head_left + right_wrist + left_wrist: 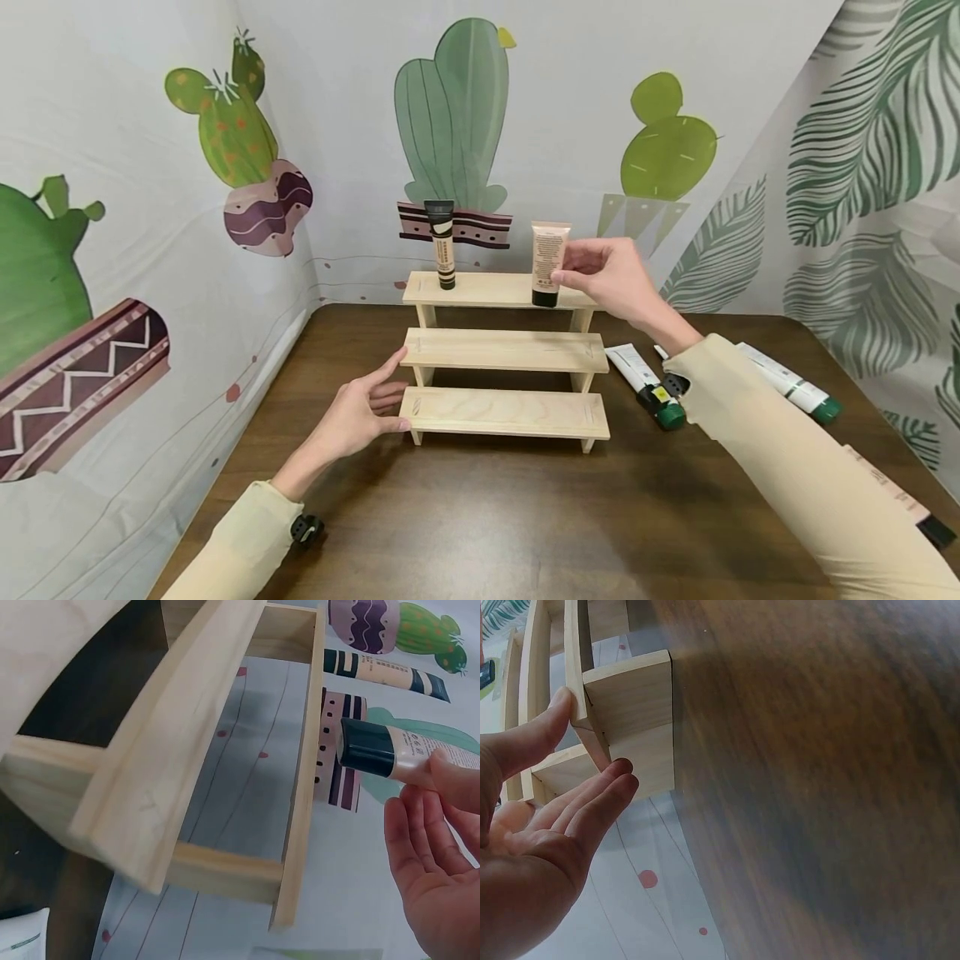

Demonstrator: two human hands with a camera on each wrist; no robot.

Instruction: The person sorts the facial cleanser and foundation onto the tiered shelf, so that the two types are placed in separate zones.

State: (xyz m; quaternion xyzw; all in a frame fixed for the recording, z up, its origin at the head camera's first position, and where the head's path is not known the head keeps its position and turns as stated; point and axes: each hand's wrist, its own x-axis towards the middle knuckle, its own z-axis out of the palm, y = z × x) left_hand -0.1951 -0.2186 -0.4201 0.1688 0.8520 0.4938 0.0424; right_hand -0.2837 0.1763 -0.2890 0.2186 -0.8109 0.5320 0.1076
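My right hand [611, 275] pinches a beige cosmetic tube [549, 254] between thumb and fingers. The tube is upright with its black cap [366, 747] downward, close over the right part of the top step. A wooden three-step display rack [502, 408] stands on the table. On the left of its top step a slimmer beige tube with black bands [443, 250] stands on its cap. My left hand [356, 421] rests against the rack's left end, fingers spread. In the left wrist view the thumb and fingertips touch the end of a step [592, 739].
Right of the rack, a white tube with a green cap [637, 371] lies on the brown table [480, 517]. Another white, green-capped tube [787, 382] lies farther right. A beige tube with a black cap [892, 492] is partly hidden by the right sleeve. Cactus-printed cloth [352, 125] hangs behind.
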